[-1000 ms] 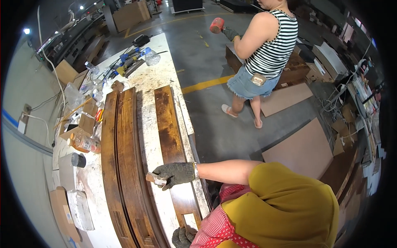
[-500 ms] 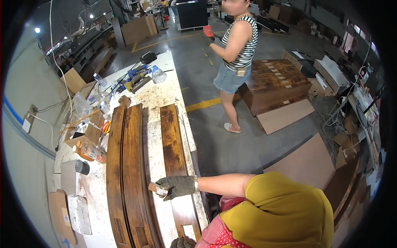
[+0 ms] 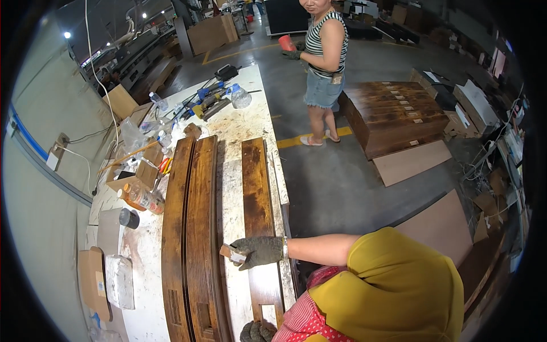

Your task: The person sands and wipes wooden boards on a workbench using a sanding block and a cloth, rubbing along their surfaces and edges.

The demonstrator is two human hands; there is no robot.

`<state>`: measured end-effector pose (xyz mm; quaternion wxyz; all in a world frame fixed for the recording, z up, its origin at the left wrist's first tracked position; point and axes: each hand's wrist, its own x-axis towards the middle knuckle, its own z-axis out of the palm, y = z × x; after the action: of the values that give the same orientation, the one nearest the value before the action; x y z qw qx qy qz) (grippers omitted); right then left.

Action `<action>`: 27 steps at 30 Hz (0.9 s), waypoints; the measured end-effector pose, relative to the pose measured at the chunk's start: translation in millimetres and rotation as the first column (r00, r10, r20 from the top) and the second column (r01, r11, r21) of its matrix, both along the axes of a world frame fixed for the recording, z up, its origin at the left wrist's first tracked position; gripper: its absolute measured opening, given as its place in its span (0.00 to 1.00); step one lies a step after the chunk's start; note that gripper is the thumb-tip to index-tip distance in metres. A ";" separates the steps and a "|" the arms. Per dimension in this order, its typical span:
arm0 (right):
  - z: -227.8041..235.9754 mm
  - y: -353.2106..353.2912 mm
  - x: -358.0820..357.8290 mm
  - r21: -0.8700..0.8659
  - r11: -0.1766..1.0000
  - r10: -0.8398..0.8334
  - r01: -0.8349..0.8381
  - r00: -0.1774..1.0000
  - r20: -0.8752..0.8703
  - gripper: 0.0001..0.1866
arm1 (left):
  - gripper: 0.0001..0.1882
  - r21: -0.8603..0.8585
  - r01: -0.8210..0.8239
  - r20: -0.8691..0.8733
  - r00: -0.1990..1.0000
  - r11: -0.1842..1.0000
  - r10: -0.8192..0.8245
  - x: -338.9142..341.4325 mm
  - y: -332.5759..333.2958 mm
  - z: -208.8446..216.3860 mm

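Note:
A narrow brown-stained wooden board lies lengthwise near the table's right edge, with a rectangular cutout at its near end. My right hand, in a dark grey glove, reaches across this board. Between its thumb and fingers is a small brown-and-white block, held over the gap left of the board. My left hand, also gloved, shows only partly at the lower edge, its fingers bent over the board below the cutout. Two longer stained boards lie side by side to the left.
The white worktable also bears power tools, bottles, a cardboard box and a black-lidded jar. Across the aisle a person in a striped top holds a red object. Stacked stained boards stand behind.
My view has shifted, so the table and boards sit farther right. My right hand keeps the block near the same board. The other person has changed stance and lowered the red object slightly.

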<state>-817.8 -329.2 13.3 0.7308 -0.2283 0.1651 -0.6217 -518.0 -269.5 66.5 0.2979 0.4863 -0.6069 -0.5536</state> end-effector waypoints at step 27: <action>128.6 101.6 -193.4 -0.192 0.749 -0.653 0.634 0.756 -0.051 0.21 | 0.07 -0.796 0.290 0.298 0.952 0.531 -0.073 9.4 1.0 -14.0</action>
<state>-1011.2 -227.6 141.9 0.4398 -0.2515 0.2239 -0.8326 -508.5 -268.6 52.6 0.3606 0.2811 -0.8733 -0.1683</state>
